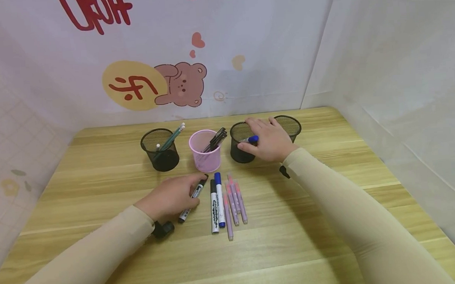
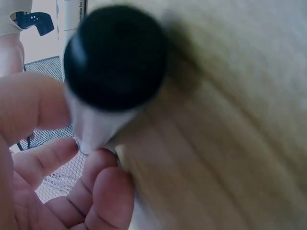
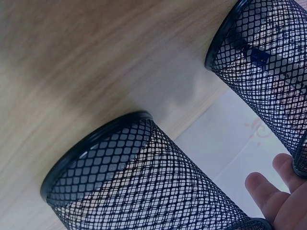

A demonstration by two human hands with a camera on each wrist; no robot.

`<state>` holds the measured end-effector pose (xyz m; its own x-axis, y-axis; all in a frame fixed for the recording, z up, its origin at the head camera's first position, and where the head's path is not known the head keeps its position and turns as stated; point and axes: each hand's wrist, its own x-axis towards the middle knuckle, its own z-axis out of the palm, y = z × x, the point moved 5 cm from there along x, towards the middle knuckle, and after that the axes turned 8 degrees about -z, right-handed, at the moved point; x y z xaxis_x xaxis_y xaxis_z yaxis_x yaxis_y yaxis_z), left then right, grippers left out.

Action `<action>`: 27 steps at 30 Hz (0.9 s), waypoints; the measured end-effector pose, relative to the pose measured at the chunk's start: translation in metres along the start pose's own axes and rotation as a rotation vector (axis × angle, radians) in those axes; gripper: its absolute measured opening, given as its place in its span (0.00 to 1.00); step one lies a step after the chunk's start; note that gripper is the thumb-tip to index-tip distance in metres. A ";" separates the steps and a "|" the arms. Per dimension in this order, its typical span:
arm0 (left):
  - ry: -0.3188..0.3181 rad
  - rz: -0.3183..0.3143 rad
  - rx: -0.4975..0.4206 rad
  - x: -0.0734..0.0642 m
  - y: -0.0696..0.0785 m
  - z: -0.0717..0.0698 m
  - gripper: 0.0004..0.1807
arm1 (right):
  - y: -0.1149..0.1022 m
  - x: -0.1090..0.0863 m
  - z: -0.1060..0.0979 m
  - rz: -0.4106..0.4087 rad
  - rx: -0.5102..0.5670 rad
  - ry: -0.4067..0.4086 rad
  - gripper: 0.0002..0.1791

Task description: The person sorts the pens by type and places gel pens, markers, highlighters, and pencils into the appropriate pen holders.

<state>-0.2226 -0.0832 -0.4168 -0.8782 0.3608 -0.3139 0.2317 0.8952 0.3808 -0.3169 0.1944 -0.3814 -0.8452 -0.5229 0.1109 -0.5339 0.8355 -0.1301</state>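
Note:
My left hand [image 1: 174, 197] pinches a white marker with a black cap [image 1: 193, 200], slanted close to the tabletop; its dark end [image 2: 115, 57] fills much of the left wrist view. Over the third cup, a black mesh pen cup [image 1: 243, 154], my right hand [image 1: 270, 142] has its fingers spread, with fingertips near the rim. A blue-ended marker [image 1: 253, 139] leans inside that cup beside my thumb; its lower part shows through the mesh in the right wrist view. To the right, partly behind the hand, stands another black mesh cup [image 3: 158, 182].
A black mesh cup [image 1: 166, 160] holding green pencils stands at left, beside a pink cup [image 1: 207, 162] with black pens. Between my hands lie a black-capped marker [image 1: 214, 211], a blue-capped marker [image 1: 220, 202] and several lilac pens [image 1: 229, 219]. A white printed cloth [image 1: 266, 71] hangs behind.

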 end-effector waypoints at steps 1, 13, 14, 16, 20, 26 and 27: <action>-0.003 -0.003 -0.008 0.000 -0.001 0.000 0.39 | 0.000 0.000 0.000 -0.001 0.000 0.000 0.54; 0.010 -0.031 -0.116 -0.001 -0.005 -0.002 0.39 | 0.002 0.001 0.001 0.003 0.001 0.002 0.55; 0.019 -0.025 -0.119 -0.001 -0.005 -0.003 0.39 | 0.002 0.001 0.001 0.003 0.003 0.001 0.55; 0.033 -0.019 -0.126 -0.001 -0.005 -0.005 0.38 | 0.002 0.001 0.001 0.003 0.003 0.001 0.55; 0.041 -0.009 -0.159 0.000 -0.005 -0.008 0.37 | 0.002 0.001 0.000 0.003 0.002 -0.002 0.55; 0.098 0.026 -0.169 0.002 -0.003 -0.011 0.33 | 0.000 0.000 0.000 -0.006 -0.001 0.004 0.54; 0.107 0.030 -0.174 0.002 -0.003 -0.012 0.33 | 0.000 0.000 0.000 -0.006 -0.002 0.006 0.54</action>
<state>-0.2299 -0.0878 -0.4081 -0.9135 0.3488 -0.2093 0.1910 0.8221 0.5364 -0.3172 0.1945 -0.3812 -0.8416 -0.5273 0.1174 -0.5393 0.8324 -0.1276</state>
